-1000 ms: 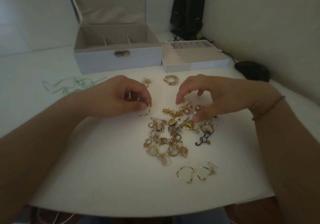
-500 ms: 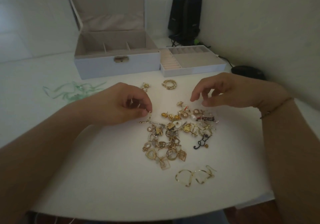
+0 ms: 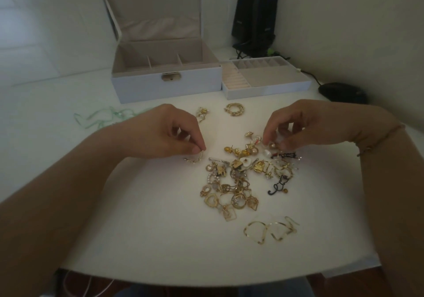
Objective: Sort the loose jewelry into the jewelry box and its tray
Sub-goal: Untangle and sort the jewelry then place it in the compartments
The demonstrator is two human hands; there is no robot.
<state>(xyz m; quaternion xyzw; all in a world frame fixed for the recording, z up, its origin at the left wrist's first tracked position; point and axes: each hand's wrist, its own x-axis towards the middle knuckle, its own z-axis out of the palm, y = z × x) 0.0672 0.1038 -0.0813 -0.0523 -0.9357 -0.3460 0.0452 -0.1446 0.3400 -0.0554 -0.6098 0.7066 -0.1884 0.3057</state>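
- Nearest me, low and right of centre, I see a pair of thin gold wire earrings (image 3: 270, 230) lying apart from the rest on the white counter (image 3: 142, 228).
- Above them, in the middle of the frame, sits the pile (image 3: 245, 177) of loose gold jewelry, with a black cat-shaped piece (image 3: 278, 185) at its right edge.
- My left hand (image 3: 165, 134), left of the pile, pinches a small gold hoop (image 3: 194, 158) between thumb and forefinger; the hoop's lower end touches the counter.
- My right hand (image 3: 305, 122), at the pile's upper right edge, has thumb and forefinger curled round a small pearl stud (image 3: 271, 145).
- Just past the hands lie a braided gold ring (image 3: 234, 109) and a small gold cluster (image 3: 202, 114), both apart from the pile.
- A green ribbon (image 3: 107, 116) trails at centre left.
- Further up, the box (image 3: 165, 85) stands open, lid upright; the tray (image 3: 266, 83) touches its right side. I can make out no jewelry in either.
- In the upper right are a black mouse (image 3: 343, 92) and two black speakers (image 3: 254, 21).
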